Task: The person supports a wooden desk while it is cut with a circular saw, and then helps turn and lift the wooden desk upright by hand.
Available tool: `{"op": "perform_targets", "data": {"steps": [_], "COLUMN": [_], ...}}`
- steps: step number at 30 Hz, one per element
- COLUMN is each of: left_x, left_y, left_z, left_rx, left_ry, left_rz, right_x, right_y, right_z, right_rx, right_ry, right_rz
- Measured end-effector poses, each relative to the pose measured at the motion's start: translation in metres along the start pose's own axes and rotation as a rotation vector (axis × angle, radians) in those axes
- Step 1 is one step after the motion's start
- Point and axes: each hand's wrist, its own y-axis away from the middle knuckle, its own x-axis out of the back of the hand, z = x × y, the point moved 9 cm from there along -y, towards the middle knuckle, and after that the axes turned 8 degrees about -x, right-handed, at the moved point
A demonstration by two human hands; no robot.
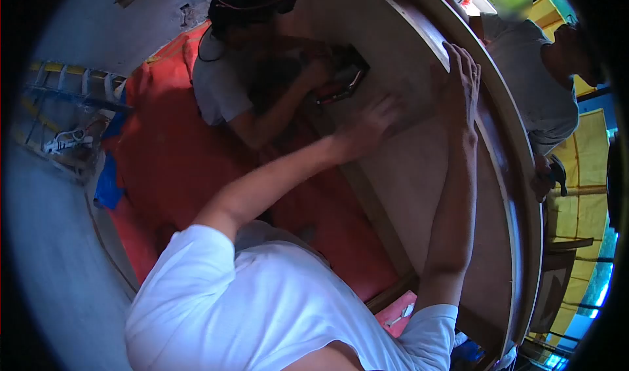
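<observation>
My left hand is blurred by motion in front of a pale curved panel; whether it touches the panel is unclear. Higher up, my right hand lies with fingers stretched upward against the dark glossy rim along the panel's edge. Nothing shows in its fingers. Left of the panel, a crouching co-worker in a cap has hands near a dark rectangular opening with a red-edged object in it.
Red sheeting covers the floor. A ladder and a white tool are at the left. Beyond the rim, another person holds a hammer. Yellow sheeting hangs at the right.
</observation>
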Motion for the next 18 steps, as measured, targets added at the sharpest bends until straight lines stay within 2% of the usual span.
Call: {"op": "perform_targets", "data": {"steps": [1,2,3,4,5,7,9,14,15,16,17,18], "left_x": [-0.018,-0.007,-0.017,-0.037,-0.016,-0.025,-0.006,-0.031,-0.028,-0.013,0.002,0.024], "left_y": [0.042,0.081,0.127,0.187,0.218,0.318,0.36,0.364,0.327,0.278,0.23,0.184], "left_z": [-0.016,-0.018,-0.033,-0.059,-0.066,-0.102,-0.121,-0.18,-0.187,-0.193,-0.199,-0.199], "left_rx": [-0.025,0.062,0.138,0.282,0.542,0.669,0.742,0.75,0.755,0.677,0.598,0.436], "left_ry": [0.041,0.157,0.24,0.271,0.269,0.334,0.342,0.324,0.468,0.444,0.414,0.218], "left_rz": [-0.15,-0.129,-0.243,-0.377,-0.589,-0.647,-0.678,-0.61,-0.556,-0.474,-0.395,-0.289], "right_x": [-0.012,-0.022,-0.028,-0.031,-0.038,-0.046,-0.051,-0.057,-0.057,-0.058,-0.058,-0.057], "right_y": [-0.002,0.0,0.004,0.007,0.007,0.001,0.001,0.004,0.005,0.003,0.002,0.003], "right_z": [0.009,0.016,0.016,0.012,0.006,0.005,0.011,0.012,0.014,0.013,0.013,0.013], "right_rx": [-0.025,-0.052,-0.042,-0.019,0.013,-0.052,-0.082,-0.076,-0.079,-0.071,-0.077,-0.082], "right_ry": [0.069,0.123,0.26,0.393,0.521,0.55,0.602,0.68,0.696,0.663,0.672,0.681], "right_rz": [-0.014,-0.037,-0.045,-0.052,-0.06,-0.08,-0.095,-0.074,-0.075,-0.067,-0.074,-0.076]}}
